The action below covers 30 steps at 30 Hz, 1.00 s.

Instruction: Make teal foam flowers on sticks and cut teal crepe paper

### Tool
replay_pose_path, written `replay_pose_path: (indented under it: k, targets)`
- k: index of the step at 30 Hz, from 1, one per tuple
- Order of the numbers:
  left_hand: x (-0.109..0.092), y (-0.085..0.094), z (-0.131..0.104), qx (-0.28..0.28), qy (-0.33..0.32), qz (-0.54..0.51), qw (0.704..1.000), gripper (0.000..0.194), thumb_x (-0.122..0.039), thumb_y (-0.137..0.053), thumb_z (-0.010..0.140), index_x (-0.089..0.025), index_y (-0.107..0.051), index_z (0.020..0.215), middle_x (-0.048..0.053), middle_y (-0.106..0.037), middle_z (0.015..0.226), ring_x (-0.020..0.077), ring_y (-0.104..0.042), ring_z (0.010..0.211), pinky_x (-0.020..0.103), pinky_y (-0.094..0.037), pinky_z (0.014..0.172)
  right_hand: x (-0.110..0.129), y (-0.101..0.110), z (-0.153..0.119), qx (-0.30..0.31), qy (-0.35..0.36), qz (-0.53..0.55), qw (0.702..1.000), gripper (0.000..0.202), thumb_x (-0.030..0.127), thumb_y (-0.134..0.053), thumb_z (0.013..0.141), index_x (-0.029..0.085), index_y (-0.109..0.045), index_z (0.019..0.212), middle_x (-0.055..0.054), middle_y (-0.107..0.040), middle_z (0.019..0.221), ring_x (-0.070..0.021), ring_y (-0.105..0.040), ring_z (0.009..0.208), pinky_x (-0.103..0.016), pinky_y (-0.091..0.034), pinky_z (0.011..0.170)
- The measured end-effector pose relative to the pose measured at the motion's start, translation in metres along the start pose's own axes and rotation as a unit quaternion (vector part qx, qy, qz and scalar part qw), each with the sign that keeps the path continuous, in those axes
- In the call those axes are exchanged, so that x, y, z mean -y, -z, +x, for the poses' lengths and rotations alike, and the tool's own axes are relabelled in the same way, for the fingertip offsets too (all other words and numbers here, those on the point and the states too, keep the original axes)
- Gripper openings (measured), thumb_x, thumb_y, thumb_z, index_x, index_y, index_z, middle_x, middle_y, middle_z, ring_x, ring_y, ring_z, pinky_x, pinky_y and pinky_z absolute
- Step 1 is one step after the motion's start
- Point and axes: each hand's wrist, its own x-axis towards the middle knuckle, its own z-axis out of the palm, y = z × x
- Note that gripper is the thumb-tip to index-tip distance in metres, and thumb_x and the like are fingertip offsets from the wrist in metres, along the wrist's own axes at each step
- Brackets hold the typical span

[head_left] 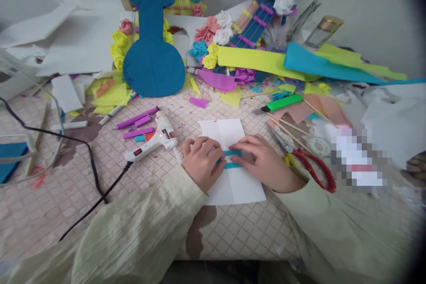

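A white sheet of paper (233, 186) with fold creases lies on the table in front of me. On it is a blue paper strip (232, 166), with a pale band showing between its two blue edges. My left hand (203, 163) is curled over the strip's left end, its fingertips closed on it. From the other side, my right hand (262, 164) pinches the right end between thumb and fingers. Part of the strip is hidden under my fingers. Just left of my left hand rests a white glue gun (156, 138) with its light lit.
Red-handled scissors (314, 166) and a green utility knife (282, 103) lie to the right, among wooden sticks and paper scraps. A blue guitar-shaped cutout (153, 64) stands behind. Purple rolls (138, 119) are beside the glue gun, whose black cord (96, 206) crosses the left side.
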Motion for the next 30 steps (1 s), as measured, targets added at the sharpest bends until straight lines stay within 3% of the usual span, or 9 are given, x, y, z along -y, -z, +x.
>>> replay_pose_path:
  k: [5, 10, 13, 19, 25, 30]
  targets:
    - [-0.001, 0.0005, 0.0026, 0.024, 0.028, -0.026, 0.999, 0.012, -0.026, -0.051, 0.076, -0.021, -0.06, 0.081, 0.002, -0.063, 0.091, 0.0228, -0.05, 0.093, 0.041, -0.03, 0.079, 0.0005, 0.0014, 0.0011, 0.015, -0.009, -0.001, 1.0, 0.011, 0.03, -0.058, 0.076, 0.021, -0.06, 0.083, -0.004, -0.059, 0.089, -0.0213, -0.049, 0.091, -0.039, -0.039, 0.081]
    - [-0.0015, 0.0017, 0.0045, 0.041, 0.052, -0.039, 0.997, 0.024, -0.026, -0.052, 0.074, -0.021, -0.057, 0.097, 0.003, -0.062, 0.091, 0.023, -0.05, 0.093, 0.04, -0.03, 0.078, 0.0012, 0.0016, 0.0007, 0.043, -0.019, -0.004, 0.999, 0.019, 0.03, -0.054, 0.079, 0.023, -0.058, 0.096, -0.005, -0.06, 0.091, -0.0224, -0.049, 0.091, -0.041, -0.037, 0.08]
    - [-0.0017, 0.0014, 0.0051, 0.057, 0.062, -0.043, 0.996, 0.031, -0.025, -0.052, 0.073, -0.02, -0.056, 0.103, 0.004, -0.061, 0.09, 0.0234, -0.049, 0.092, 0.04, -0.031, 0.077, 0.0008, 0.0009, 0.0, 0.046, -0.015, -0.011, 0.999, 0.017, 0.031, -0.053, 0.079, 0.025, -0.059, 0.094, -0.005, -0.057, 0.094, -0.0228, -0.047, 0.092, -0.041, -0.037, 0.08]
    - [-0.0014, -0.0002, 0.0045, 0.054, 0.064, -0.053, 0.995, 0.023, -0.026, -0.051, 0.073, -0.022, -0.062, 0.093, 0.004, -0.058, 0.09, 0.023, -0.048, 0.089, 0.04, -0.031, 0.074, 0.0011, 0.0007, 0.0007, 0.034, -0.013, 0.014, 0.999, 0.005, 0.026, -0.056, 0.077, 0.022, -0.057, 0.08, -0.002, -0.059, 0.092, -0.0208, -0.048, 0.09, -0.039, -0.036, 0.08]
    - [-0.0009, 0.0005, 0.0054, 0.059, 0.062, -0.076, 0.993, 0.016, -0.023, -0.053, 0.073, -0.023, -0.064, 0.084, 0.002, -0.061, 0.09, 0.0223, -0.049, 0.09, 0.041, -0.03, 0.075, 0.0003, 0.0005, 0.0014, 0.036, -0.001, 0.028, 0.999, 0.013, 0.025, -0.056, 0.078, 0.024, -0.06, 0.091, -0.002, -0.064, 0.09, -0.0206, -0.052, 0.09, -0.038, -0.036, 0.08]
    - [0.0011, 0.0008, 0.006, 0.042, 0.04, -0.09, 0.994, 0.012, -0.024, -0.055, 0.074, -0.023, -0.065, 0.079, 0.0, -0.064, 0.083, 0.0196, -0.052, 0.087, 0.04, -0.028, 0.075, -0.0018, 0.001, 0.0036, 0.032, 0.005, 0.04, 0.999, 0.008, 0.029, -0.059, 0.076, 0.023, -0.064, 0.077, -0.001, -0.065, 0.079, -0.0191, -0.054, 0.083, -0.035, -0.038, 0.075]
